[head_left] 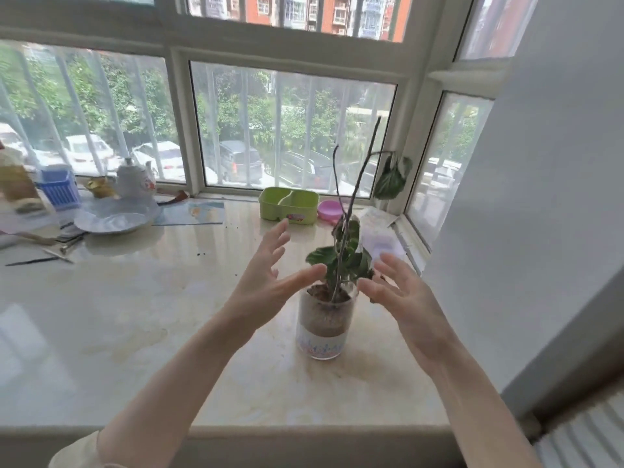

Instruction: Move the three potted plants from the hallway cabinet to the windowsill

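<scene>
One potted plant (323, 322) stands upright on the marble windowsill (152, 315), right of centre. Its pot is a clear glass with soil and a patterned band, and thin bare stems with a few dark green leaves rise from it. My left hand (266, 282) hovers open just left of the pot's rim, fingers spread. On the pot's right side my right hand (401, 298) is open too, fingers apart. Neither hand touches the glass. No other potted plant is in view.
A green divided box (289, 204) and a pink lid (330, 210) sit by the window behind the plant. At the far left are a plate (108, 221), a white teapot (135, 179), a blue basket (59, 189) and utensils. A grey wall (540, 197) closes off the right.
</scene>
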